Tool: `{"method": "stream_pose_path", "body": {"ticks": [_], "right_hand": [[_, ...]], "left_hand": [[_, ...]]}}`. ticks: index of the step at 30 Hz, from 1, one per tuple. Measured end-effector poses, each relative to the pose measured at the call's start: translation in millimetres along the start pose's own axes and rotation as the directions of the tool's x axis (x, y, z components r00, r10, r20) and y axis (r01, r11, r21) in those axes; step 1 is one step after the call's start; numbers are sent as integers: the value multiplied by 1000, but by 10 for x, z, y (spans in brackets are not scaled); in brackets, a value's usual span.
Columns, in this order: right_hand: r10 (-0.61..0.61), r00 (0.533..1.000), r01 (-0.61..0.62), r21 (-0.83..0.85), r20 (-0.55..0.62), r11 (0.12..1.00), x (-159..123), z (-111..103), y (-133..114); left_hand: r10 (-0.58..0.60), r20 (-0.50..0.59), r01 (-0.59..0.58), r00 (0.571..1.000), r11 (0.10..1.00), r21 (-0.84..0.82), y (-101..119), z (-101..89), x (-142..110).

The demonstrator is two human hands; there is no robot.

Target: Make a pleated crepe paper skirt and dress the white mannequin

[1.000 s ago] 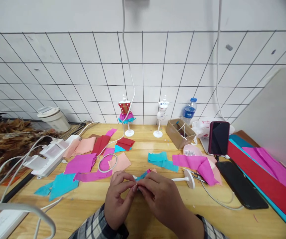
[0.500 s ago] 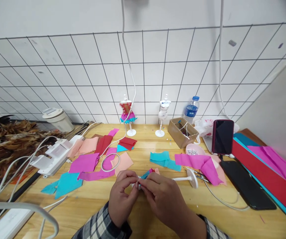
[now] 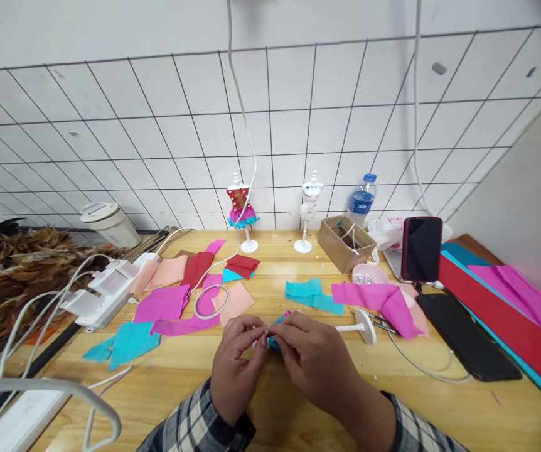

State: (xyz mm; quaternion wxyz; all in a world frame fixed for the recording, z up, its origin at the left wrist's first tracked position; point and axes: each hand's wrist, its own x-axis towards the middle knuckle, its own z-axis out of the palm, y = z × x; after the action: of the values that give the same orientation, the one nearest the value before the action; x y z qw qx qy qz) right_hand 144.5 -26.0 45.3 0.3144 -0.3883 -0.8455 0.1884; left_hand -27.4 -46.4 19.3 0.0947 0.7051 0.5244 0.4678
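Observation:
Low over the front of the table, my left hand (image 3: 238,361) and my right hand (image 3: 315,358) meet with fingertips pinched together. What sits right between the fingertips is too small to name. A third mini dress form lies on its side under my hands; its white round base (image 3: 367,328) and part of its stem stick out to the right of my right hand. Blue fabric (image 3: 275,342) with a bit of magenta shows on it, mostly hidden by my right hand. My left fingers are at its upper end, where a little white shows.
Behind stand a dressed mini dress form (image 3: 241,207) and a mostly white one (image 3: 309,204). A cardboard box (image 3: 346,251), a pink bowl of beads (image 3: 368,274), scissors (image 3: 383,322), a phone (image 3: 468,342) and magenta cloth (image 3: 378,298) lie right. A power strip (image 3: 101,304) is left.
My hands have shifted slightly right relative to the picture, still pinched together. Less of the coloured fabric shows above my right hand, and more blue shows between the hands. The view has tilted slightly.

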Motion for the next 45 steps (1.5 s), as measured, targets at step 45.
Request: {"method": "stream_pose_path", "body": {"ticks": [45], "right_hand": [[550, 804, -304, 951, 228, 51, -75, -321, -42]], "left_hand": [[297, 89, -288, 951, 952, -101, 304, -211, -191]]}}
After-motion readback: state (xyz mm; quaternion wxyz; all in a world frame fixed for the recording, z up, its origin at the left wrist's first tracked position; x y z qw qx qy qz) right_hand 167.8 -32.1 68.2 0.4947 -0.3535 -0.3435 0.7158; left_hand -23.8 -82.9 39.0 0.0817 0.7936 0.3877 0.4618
